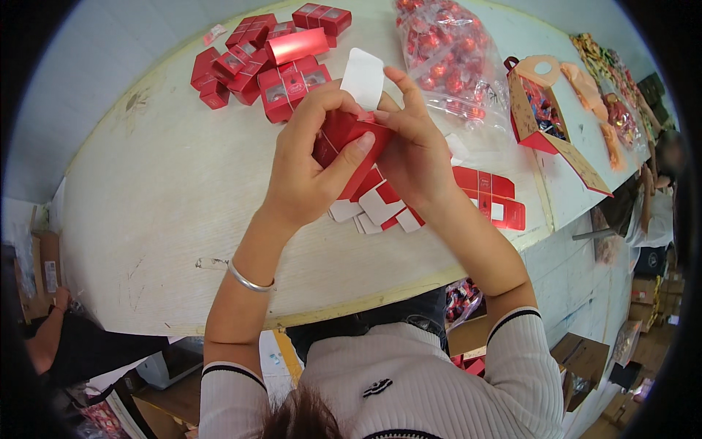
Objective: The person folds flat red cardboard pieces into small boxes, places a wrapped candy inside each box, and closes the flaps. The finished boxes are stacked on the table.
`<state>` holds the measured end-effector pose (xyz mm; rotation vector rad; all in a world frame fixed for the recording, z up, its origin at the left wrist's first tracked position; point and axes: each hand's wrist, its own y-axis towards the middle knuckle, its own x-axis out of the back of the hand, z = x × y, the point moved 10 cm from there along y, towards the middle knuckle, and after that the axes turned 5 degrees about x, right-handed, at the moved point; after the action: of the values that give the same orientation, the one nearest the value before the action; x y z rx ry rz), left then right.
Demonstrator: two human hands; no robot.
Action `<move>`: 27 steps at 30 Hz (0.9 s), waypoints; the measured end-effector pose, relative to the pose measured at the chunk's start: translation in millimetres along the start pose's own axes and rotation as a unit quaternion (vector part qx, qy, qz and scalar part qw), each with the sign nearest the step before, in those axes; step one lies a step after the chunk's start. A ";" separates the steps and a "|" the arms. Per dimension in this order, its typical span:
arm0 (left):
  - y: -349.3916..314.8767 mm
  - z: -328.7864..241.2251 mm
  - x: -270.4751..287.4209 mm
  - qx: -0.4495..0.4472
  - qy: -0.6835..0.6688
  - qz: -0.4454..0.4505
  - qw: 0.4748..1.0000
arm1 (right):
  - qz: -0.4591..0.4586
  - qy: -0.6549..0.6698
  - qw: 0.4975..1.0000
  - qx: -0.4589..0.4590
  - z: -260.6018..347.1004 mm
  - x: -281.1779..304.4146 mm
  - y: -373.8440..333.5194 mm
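Observation:
A small red cardboard box [374, 155] is tilted up between my two hands, with a white flap [362, 77] standing up from its top end. My left hand [307, 157] wraps around its left side, the thumb across the front face. At the top edge, the fingers of my right hand [417, 143] press against the box and its folds, with one finger raised beside the flap. What is inside the box cannot be seen. Below my hands lie flat, unfolded red and white cartons [384, 205], and another flat red carton [493, 192] is right of my right wrist.
Several red boxes with clear windows [292, 86] are piled at the far side. A clear bag of red-wrapped balls [453, 62] stands beyond my right hand. Further right are an open gift box [521, 110] and peach-coloured pouches [585, 91]. Other people are at both sides.

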<state>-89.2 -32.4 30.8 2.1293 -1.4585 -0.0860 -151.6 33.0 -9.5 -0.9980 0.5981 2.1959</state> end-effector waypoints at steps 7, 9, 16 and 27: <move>3.0 13.7 11.3 0.080 -0.108 -0.013 0.991 | 0.068 -0.025 0.997 0.000 2.1 -5.0 3.7; 5.9 10.2 12.6 0.079 -0.136 -0.013 0.988 | 0.090 -0.041 0.995 0.010 4.9 -7.8 3.5; -0.1 1.3 5.6 0.066 -0.106 0.013 0.992 | 0.061 -0.215 0.972 0.072 19.6 -3.0 6.5; 3.3 3.5 6.1 0.100 -0.143 0.006 0.985 | 0.108 -0.279 0.943 0.145 30.2 -18.5 1.1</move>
<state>-90.8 -40.1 31.0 2.3455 -1.7052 -0.2616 -157.9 44.4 23.5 -0.1402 0.7507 2.3429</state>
